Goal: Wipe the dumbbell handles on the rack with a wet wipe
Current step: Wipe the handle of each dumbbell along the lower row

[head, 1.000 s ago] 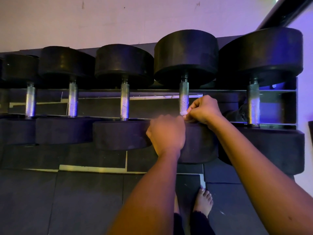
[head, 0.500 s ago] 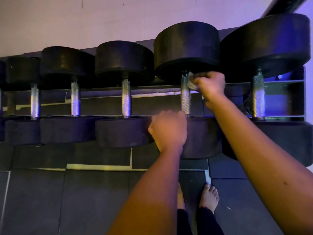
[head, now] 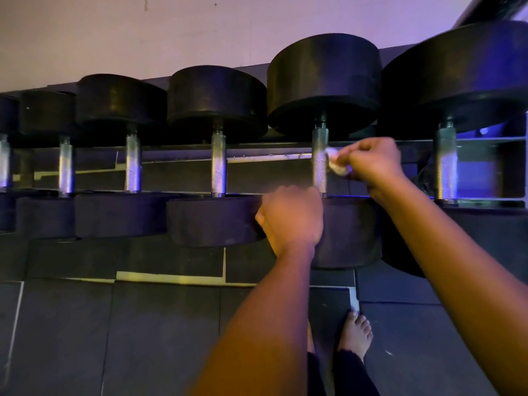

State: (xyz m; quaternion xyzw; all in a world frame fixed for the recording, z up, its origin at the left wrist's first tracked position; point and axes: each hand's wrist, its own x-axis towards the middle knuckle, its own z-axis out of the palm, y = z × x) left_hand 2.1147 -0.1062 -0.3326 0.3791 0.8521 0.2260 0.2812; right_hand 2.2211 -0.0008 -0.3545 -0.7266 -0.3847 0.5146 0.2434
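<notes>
1. Head camera looks down on a dark steel rack (head: 485, 141) against a pale wall, carrying a row of dumbbells side by side; black floor mats lie below, with bare feet at the bottom edge.
2. Each dumbbell has two thick, round, matte black ends, rubbery in look, joined by a short silver bar. They grow bigger from left to right.
3. Six dumbbell handles show. All are knurled metal cylinders, shiny under purple light.
4. Fourth handle from the left (head: 319, 164) is the one being wiped (judging by the hands, the job is mid-way; nothing shows which other handles are already clean, so at least the handle to its right (head: 445, 161) may remain).
5. Left hand (head: 291, 215) is a closed fist resting on the near end of that dumbbell (head: 351, 232), seemingly steadying it; whether it holds anything cannot be told.
6. Right hand (head: 371, 161) is pinched shut on the wet wipe.
7. Wet wipe (head: 335, 165) is a small, crumpled whitish wad, pressed against the handle's right side, about half-way along.
</notes>
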